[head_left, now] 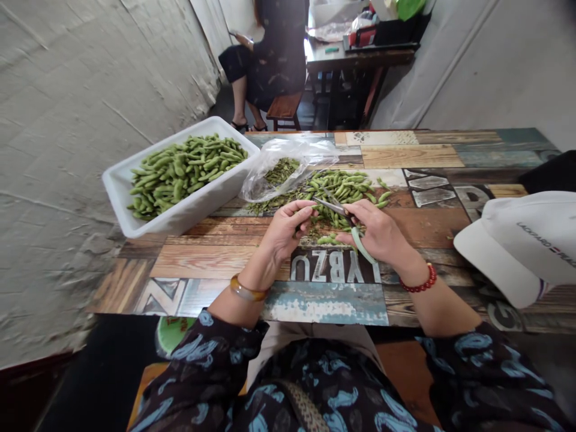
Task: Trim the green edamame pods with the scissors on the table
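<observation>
Surface (216, 261): table topped with mixed wood-look planks, brown, cream and weathered blue; room: rough pale wall (90, 90) at left; behind, a seated person (283, 54) on a wooden stool (284, 107), beside a cluttered dark back table (360, 58); left hand (288, 228), with amber-coloured bangle (247, 293): grip closed on one green pod (315, 208); right hand (375, 231), with red bead bracelet (420, 285): grip closed around scissors (360, 243) with pale green handles, blades directed toward that pod; loose pod pile (344, 185) on the surface, just beyond the hands; white tub (202, 211), filled with green pods, at left; clear plastic bag (310, 157) between tub and pile, holding green scraps (281, 171); white cap (517, 240) at right, lettered "LACKPARD", second word unclear; large pale letters on the planks, Z, B and Y among them; round green item (173, 335) below the surface edge, red marks unreadable; cap cut off at right; person's head out of view; left fingertips partly hide the held pod
</observation>
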Demonstrator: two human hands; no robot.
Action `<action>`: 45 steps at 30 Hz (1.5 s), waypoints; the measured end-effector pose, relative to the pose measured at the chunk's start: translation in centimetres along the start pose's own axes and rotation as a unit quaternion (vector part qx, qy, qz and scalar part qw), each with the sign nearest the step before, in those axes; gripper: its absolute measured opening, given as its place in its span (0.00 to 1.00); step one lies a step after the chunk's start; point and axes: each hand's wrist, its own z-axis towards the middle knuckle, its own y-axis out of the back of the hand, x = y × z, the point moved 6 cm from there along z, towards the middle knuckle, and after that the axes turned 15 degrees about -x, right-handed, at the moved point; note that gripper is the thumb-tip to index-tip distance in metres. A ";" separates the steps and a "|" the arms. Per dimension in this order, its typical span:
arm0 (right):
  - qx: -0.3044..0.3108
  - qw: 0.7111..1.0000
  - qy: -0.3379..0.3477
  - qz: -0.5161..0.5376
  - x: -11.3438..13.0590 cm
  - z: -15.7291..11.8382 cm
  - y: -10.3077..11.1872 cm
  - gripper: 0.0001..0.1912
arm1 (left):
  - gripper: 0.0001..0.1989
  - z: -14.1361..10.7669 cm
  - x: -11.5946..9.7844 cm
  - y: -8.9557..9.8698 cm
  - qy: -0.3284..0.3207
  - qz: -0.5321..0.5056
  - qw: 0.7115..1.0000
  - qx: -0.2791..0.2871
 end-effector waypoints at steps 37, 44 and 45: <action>-0.076 0.996 -0.016 -0.037 -0.9 0.4 1.4 0.24 | 0.13 -0.5 0.0 -1.4 0.003 0.053 0.994 0.100; -0.072 0.996 -0.022 -0.051 -0.9 0.4 1.4 0.23 | 0.02 -1.2 0.8 -2.7 -0.351 0.464 0.801 0.141; -0.069 0.996 -0.023 -0.053 -0.9 0.4 1.4 0.22 | 0.02 -1.2 1.1 -2.8 -0.376 0.505 0.763 0.149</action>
